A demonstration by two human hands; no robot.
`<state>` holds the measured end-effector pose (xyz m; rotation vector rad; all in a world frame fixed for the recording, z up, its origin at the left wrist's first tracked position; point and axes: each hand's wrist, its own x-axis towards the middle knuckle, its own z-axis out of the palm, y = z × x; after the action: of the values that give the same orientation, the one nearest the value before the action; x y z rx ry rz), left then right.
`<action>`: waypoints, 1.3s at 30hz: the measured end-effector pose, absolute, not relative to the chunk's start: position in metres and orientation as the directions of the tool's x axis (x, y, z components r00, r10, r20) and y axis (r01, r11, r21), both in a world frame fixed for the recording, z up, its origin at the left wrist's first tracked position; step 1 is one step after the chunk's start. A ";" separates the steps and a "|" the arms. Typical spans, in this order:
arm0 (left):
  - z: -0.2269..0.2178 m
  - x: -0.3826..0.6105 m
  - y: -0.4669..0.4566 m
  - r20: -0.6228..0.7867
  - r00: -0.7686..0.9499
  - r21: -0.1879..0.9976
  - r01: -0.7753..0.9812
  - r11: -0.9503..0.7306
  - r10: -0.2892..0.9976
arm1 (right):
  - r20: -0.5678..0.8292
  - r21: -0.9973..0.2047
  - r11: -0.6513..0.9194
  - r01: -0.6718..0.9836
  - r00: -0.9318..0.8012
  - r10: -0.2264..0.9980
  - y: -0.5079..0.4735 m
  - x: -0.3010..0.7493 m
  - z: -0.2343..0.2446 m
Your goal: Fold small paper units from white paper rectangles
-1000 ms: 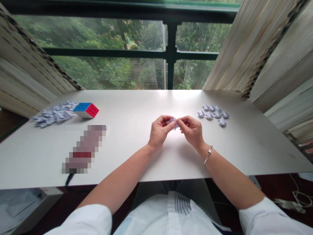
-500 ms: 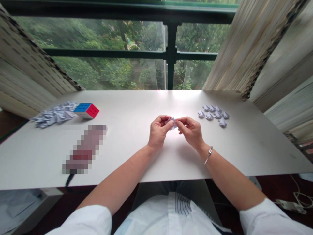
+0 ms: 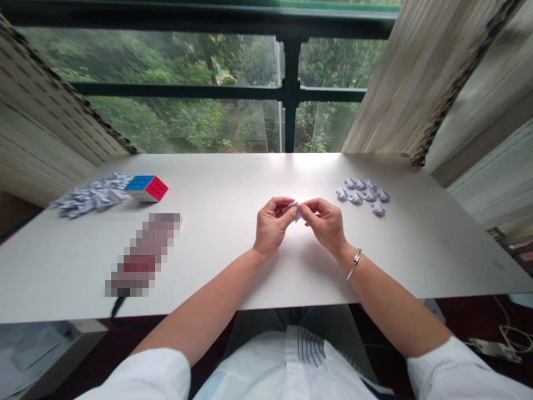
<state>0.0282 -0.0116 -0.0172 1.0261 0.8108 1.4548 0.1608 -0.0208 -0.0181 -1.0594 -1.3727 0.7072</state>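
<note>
Between my two hands, above the middle of the white table [image 3: 216, 233], is a small folded paper piece [image 3: 296, 210]. My left hand [image 3: 272, 223] pinches it from the left with thumb and forefinger. From the right, my right hand [image 3: 325, 221] pinches the same piece, its fingers curled in. Fingertips cover much of the paper, so its exact shape is hidden. To the right of my hands lie several small folded white paper pieces [image 3: 369, 193] in a loose group. At the far left is a heap of many folded paper pieces [image 3: 94, 194].
A puzzle cube [image 3: 146, 189] with blue, red and white sides stands beside the heap. Nearer me lies a blurred-out oblong object [image 3: 144, 255] with a dark strap [image 3: 118, 307] over the table's front edge. Curtains [image 3: 387, 83] flank the window behind the table.
The paper piece has turned slightly between my fingertips, and my fingers have shifted a little. Both hands stay in nearly the same place.
</note>
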 end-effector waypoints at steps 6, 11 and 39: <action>-0.017 0.030 -0.011 0.106 0.017 0.892 -0.444 -0.087 0.994 | 0.377 -0.926 0.371 0.069 0.154 0.913 -0.022 0.158 -0.014; -0.017 0.031 -0.011 0.062 0.038 0.872 -0.488 -0.036 0.997 | 0.323 -0.945 0.327 -0.005 0.134 0.937 -0.022 0.156 -0.013; -0.014 0.025 -0.014 0.226 0.040 0.920 -0.336 -0.200 0.973 | 0.347 -0.938 0.346 0.016 0.056 0.936 -0.021 0.159 -0.018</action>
<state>0.0254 -0.0138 -0.0141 1.1410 0.7900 1.4463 0.1591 -0.0208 -0.0181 -0.9765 -1.3186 0.9018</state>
